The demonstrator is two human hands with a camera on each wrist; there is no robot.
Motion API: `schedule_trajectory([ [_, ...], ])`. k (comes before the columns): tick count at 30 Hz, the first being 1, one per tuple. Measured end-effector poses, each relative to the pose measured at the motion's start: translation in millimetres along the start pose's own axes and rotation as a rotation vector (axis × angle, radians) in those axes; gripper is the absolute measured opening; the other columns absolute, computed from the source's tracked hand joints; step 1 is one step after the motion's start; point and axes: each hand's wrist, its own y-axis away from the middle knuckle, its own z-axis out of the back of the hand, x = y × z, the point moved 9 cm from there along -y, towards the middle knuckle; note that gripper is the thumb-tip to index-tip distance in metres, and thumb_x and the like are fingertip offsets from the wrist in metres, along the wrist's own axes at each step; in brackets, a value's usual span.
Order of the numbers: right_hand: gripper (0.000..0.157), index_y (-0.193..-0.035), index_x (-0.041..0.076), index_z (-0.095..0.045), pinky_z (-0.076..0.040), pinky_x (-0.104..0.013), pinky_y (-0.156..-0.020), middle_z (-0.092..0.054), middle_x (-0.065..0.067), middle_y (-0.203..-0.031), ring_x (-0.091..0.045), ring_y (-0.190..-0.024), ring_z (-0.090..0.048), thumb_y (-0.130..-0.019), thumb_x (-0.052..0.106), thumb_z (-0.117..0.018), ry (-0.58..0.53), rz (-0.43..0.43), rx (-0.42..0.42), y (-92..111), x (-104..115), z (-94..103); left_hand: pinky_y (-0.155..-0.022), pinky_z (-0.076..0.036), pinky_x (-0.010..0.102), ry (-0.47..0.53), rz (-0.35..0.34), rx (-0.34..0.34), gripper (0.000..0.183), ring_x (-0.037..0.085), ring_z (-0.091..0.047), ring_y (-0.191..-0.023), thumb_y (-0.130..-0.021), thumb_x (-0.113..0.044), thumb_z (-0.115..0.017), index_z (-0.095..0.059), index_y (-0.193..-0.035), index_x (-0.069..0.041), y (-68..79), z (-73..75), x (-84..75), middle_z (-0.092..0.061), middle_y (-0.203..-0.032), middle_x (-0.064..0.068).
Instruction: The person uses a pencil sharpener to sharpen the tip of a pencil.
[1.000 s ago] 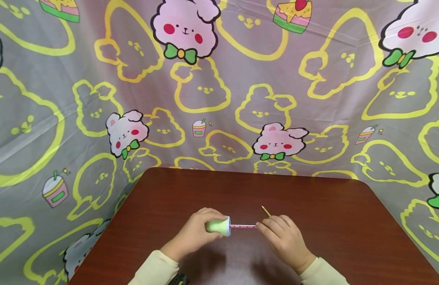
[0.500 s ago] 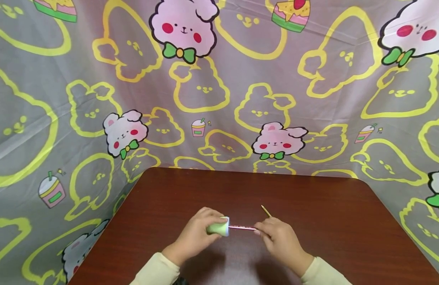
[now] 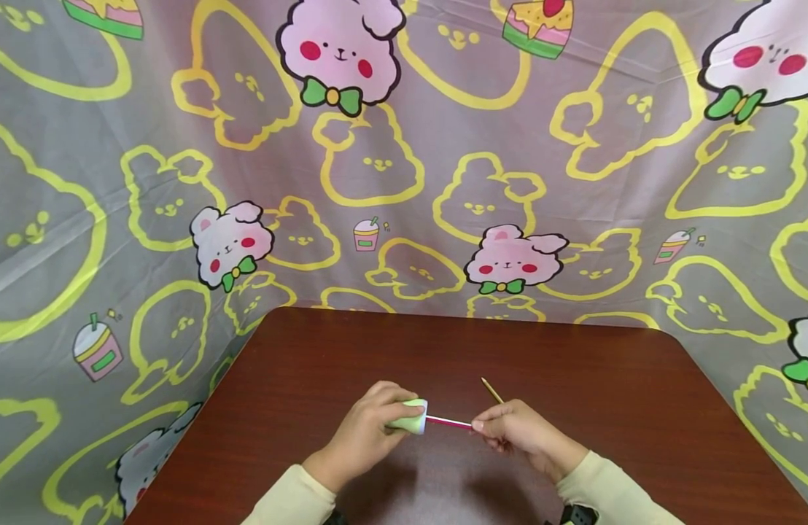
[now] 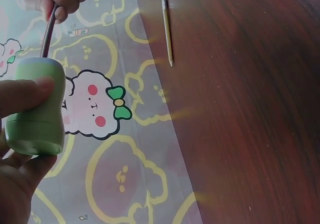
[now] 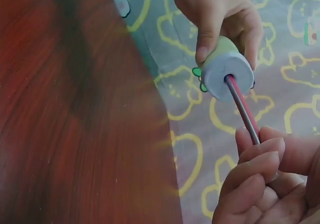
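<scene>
A green pencil sharpener point(image 3: 409, 417) with a pale bluish-white end lies sideways in my left hand point(image 3: 359, 435), whose thumb and fingers curl round its body. Into the hole in that pale end point(image 5: 215, 78) runs a pink-and-silver striped pencil point(image 3: 448, 422); its tip is hidden inside. My right hand point(image 3: 531, 436) pinches the pencil's outer end between thumb and fingers. In the right wrist view, the other fingers of the right hand point(image 5: 265, 184) are curled in beneath the pinch. Both hands are held above the table.
A second, gold-coloured pencil point(image 4: 168, 33) lies on the brown table point(image 3: 378, 350), just beyond the right hand. A cartoon-print curtain point(image 3: 417, 197) hangs behind the table and along its sides.
My right hand has rolled over, its fingers changing their hold on the pencil and now tucked under. The pencil's visible stripe has changed. My left hand and the sharpener have hardly moved.
</scene>
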Motion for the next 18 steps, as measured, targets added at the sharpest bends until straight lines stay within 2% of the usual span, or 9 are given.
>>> schedule_trajectory([
  [3, 0.028, -0.096, -0.017, -0.063, -0.039, -0.021, -0.052, -0.050, 0.003, -0.058, -0.008, -0.055, -0.045, -0.090, 0.010, -0.060, 0.036, 0.016, -0.001, 0.0, 1.4, -0.3, -0.082, -0.052, 0.025, -0.010, -0.002, -0.001, 0.041, 0.019, -0.060, -0.097, -0.060, 0.001, -0.087, -0.076, -0.099, -0.010, -0.1, 0.1, 0.4, -0.069, -0.102, 0.003],
  [6, 0.025, -0.097, -0.010, -0.068, -0.045, -0.025, -0.056, -0.062, -0.003, -0.068, -0.013, -0.063, -0.055, -0.091, 0.014, -0.062, 0.214, 0.101, -0.035, 1.0, 11.1, 0.4, -0.082, -0.052, 0.027, -0.009, 0.046, 0.016, 0.042, 0.018, -0.060, -0.098, -0.060, 0.001, -0.087, -0.076, -0.099, -0.011, -0.3, -1.1, 5.8, -0.069, -0.102, 0.001],
  [9, 0.029, -0.107, -0.001, -0.071, -0.052, -0.036, -0.073, -0.071, -0.009, -0.093, -0.024, -0.086, -0.066, -0.091, 0.023, -0.064, 0.438, 0.201, -0.149, 4.6, 23.9, 4.4, -0.083, -0.052, 0.029, 0.010, 0.125, 0.033, 0.043, 0.018, -0.060, -0.099, -0.061, 0.002, -0.086, -0.076, -0.100, -0.012, -0.4, -1.1, 13.5, -0.069, -0.102, 0.000],
  [11, 0.036, -0.116, 0.004, -0.069, -0.051, -0.043, -0.086, -0.069, -0.009, -0.110, -0.029, -0.105, -0.063, -0.089, 0.028, -0.066, 0.589, 0.311, -0.260, 9.5, 34.2, 7.2, -0.083, -0.052, 0.030, 0.032, 0.177, 0.042, 0.043, 0.019, -0.060, -0.099, -0.061, 0.002, -0.085, -0.076, -0.101, -0.012, 0.2, -0.5, 18.6, -0.069, -0.102, 0.000],
  [12, 0.039, -0.119, 0.006, -0.068, -0.050, -0.046, -0.088, -0.068, -0.009, -0.114, -0.029, -0.109, -0.062, -0.089, 0.031, -0.067, 0.663, 0.385, -0.316, 13.0, 39.5, 7.5, -0.083, -0.052, 0.031, 0.048, 0.203, 0.045, 0.043, 0.018, -0.060, -0.100, -0.062, 0.002, -0.085, -0.076, -0.102, -0.012, 0.6, 0.1, 21.0, -0.068, -0.102, 0.000],
  [14, 0.042, -0.122, 0.008, -0.066, -0.049, -0.047, -0.089, -0.066, -0.008, -0.114, -0.028, -0.109, -0.061, -0.091, 0.036, -0.064, 0.824, 0.589, -0.430, 23.1, 51.7, 4.8, -0.084, -0.052, 0.031, 0.078, 0.250, 0.054, 0.044, 0.018, -0.059, -0.100, -0.062, 0.002, -0.085, -0.075, -0.103, -0.012, 1.6, 1.1, 25.5, -0.068, -0.103, -0.001],
  [18, 0.036, -0.111, 0.005, -0.070, -0.050, -0.042, -0.077, -0.068, -0.006, -0.101, -0.026, -0.092, -0.063, -0.098, 0.034, -0.053, 1.124, 1.128, -0.636, 53.2, 68.2, -14.7, -0.085, -0.051, 0.030, 0.151, 0.336, 0.083, 0.044, 0.019, -0.059, -0.101, -0.064, 0.002, -0.084, -0.074, -0.105, -0.011, 2.4, 1.7, 32.2, -0.068, -0.104, -0.001],
])
